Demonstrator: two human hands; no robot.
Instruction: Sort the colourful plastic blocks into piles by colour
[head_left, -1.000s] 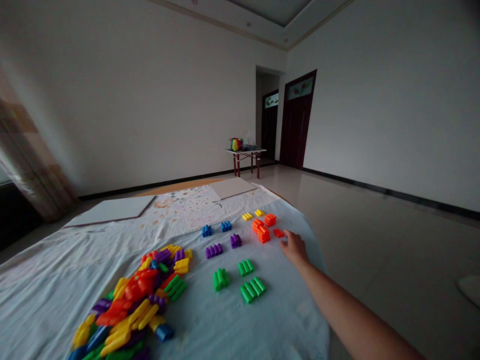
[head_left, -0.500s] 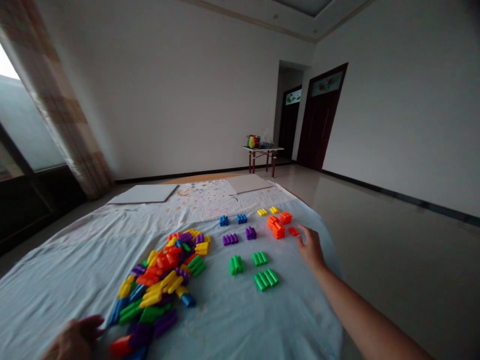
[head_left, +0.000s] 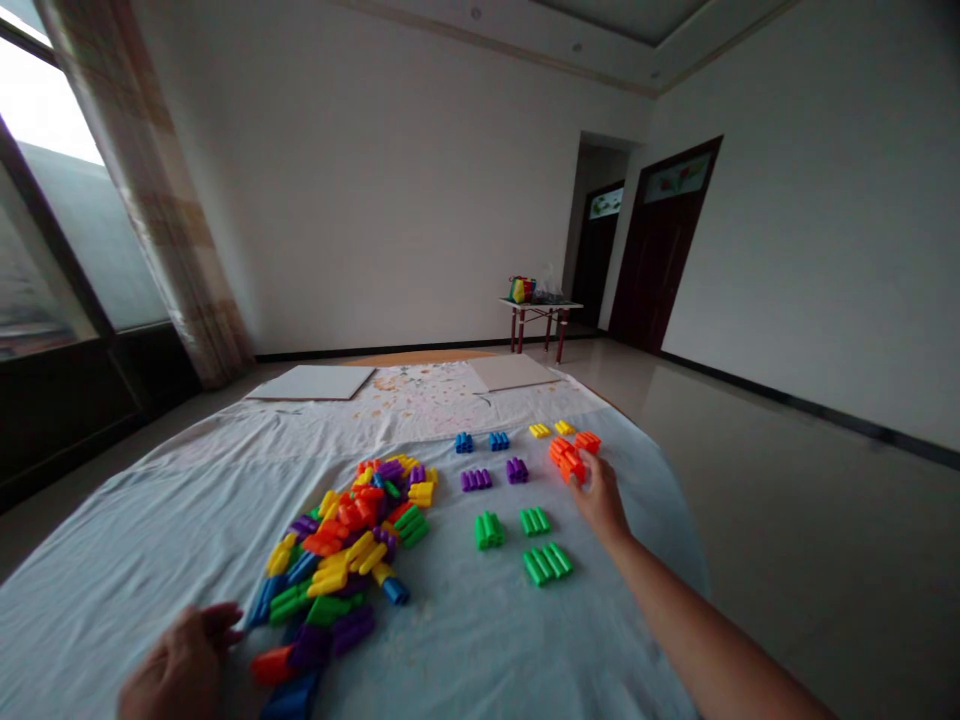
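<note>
Orange ridged plastic blocks sit in a cluster on the right side of the cloth. My right hand is at their near right edge, thumb and fingertips closed on an orange block there; the fingers partly hide it. At lower left, my left hand lies on the cloth with fingers loosely extended and nothing visible in them. Just right of it spreads a mixed pile of coloured blocks, in yellow, orange, green, blue and purple.
Sorted groups lie between pile and right hand: green blocks, purple blocks, blue blocks and yellow blocks. Two flat boards, a white board and a beige board, rest farther back. A small table stands beyond.
My right hand has moved left to the orange cluster, and the loose orange block beside it no longer lies apart. The left hand stays by the pile. The view has shifted slightly.
</note>
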